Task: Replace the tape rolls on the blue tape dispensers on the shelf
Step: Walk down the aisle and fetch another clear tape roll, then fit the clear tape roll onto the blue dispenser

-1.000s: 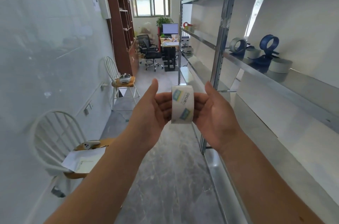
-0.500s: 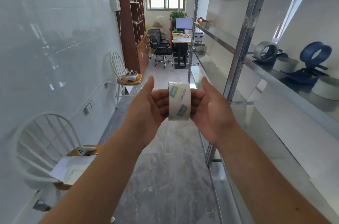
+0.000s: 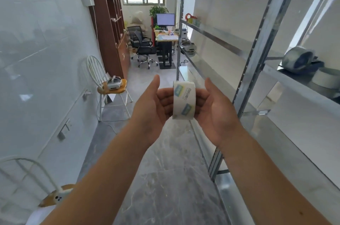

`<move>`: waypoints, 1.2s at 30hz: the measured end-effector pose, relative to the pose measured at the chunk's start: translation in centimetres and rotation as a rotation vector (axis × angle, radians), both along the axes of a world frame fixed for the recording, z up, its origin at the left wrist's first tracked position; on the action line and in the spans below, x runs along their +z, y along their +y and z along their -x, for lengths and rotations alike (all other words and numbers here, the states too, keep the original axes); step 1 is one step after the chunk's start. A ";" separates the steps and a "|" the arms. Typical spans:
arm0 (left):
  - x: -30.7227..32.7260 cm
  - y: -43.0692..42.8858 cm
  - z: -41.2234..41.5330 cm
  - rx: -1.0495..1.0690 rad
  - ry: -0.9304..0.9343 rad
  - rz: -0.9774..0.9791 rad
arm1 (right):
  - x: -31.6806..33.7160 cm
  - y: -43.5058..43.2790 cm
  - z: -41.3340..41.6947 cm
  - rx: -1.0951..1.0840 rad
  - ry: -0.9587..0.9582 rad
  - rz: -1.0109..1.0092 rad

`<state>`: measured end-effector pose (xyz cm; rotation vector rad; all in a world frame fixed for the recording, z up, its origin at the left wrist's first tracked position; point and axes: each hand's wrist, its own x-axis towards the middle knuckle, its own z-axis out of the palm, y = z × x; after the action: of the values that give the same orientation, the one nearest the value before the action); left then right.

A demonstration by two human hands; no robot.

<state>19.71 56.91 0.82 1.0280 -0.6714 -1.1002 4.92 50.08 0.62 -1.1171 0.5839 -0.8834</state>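
Note:
A clear tape roll (image 3: 184, 100) with blue-green labels stands on edge between my two hands at chest height in the aisle. My left hand (image 3: 152, 110) presses its left side with the fingers behind it. My right hand (image 3: 214, 110) holds its right side the same way. On the metal shelf (image 3: 272, 70) at the right sits a blue tape dispenser (image 3: 301, 61) carrying a grey roll, blurred. A loose pale roll (image 3: 326, 77) lies beside it at the frame edge.
The steel shelving upright (image 3: 255, 62) stands just right of my right hand. Two white wire chairs line the left wall, one (image 3: 108, 84) with a headset on its seat, one (image 3: 27, 178) near my left elbow. An office desk and black chair (image 3: 143, 48) stand at the aisle's far end.
My view has swung left, so the shelf items slid toward the right edge and the second blue dispenser left the frame. Both hands keep the same hold on the roll.

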 end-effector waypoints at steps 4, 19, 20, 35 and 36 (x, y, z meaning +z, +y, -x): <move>0.8 -5.0 -2.3 -0.121 -0.019 0.016 | 0.6 -3.6 -1.2 -0.098 0.000 0.028; 2.5 -21.0 10.1 -0.692 0.043 0.078 | 2.8 -9.2 11.2 -0.645 -0.004 0.106; 2.6 -21.7 11.5 -0.724 0.031 0.085 | 2.8 -9.2 12.5 -0.678 -0.013 0.107; 4.2 -27.2 25.3 -0.996 -0.134 0.125 | 1.9 -11.7 24.2 -1.088 -0.057 0.193; 4.2 -27.4 26.0 -1.001 -0.132 0.125 | 1.9 -11.9 24.7 -1.121 -0.044 0.190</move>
<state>-6.27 29.49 5.01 0.6350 -1.4202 -1.8149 -19.75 38.16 2.55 -0.8836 1.1363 -1.9446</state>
